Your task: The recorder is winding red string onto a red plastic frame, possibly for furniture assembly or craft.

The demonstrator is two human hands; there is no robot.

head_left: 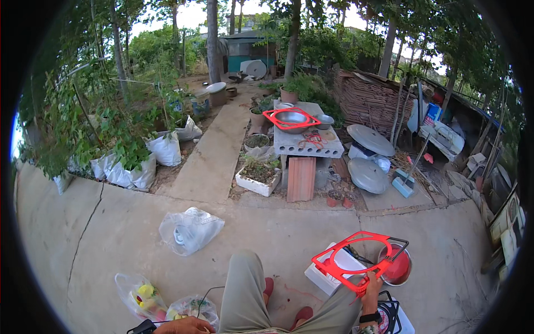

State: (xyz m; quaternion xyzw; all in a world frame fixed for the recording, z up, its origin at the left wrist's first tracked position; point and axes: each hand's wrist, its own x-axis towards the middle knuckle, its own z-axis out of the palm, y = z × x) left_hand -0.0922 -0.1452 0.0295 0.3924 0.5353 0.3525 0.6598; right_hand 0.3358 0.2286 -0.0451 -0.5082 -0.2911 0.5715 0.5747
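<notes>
My right hand point(371, 290) grips a red frame point(330, 269) with a large round opening and a black bar at one corner. The frame is held tilted above a white box point(327, 282) and a steel basin with red contents point(396, 271). At the bottom edge my left hand point(188, 325) is partly cut off, its fingers curled in; what they hold is hidden. A thin dark wire point(209, 290) rises near that hand. Beside it lie a clear bag point(192, 309) and another clear bag with yellow and red items point(140, 296).
A clear bag with something white point(191, 229) lies ahead on the concrete. Farther off, a slab table point(308, 146) bears a similar red frame point(272, 115) over a metal bowl. A white planter point(258, 182) stands beside it. Black frames point(391, 314) lie by my right wrist.
</notes>
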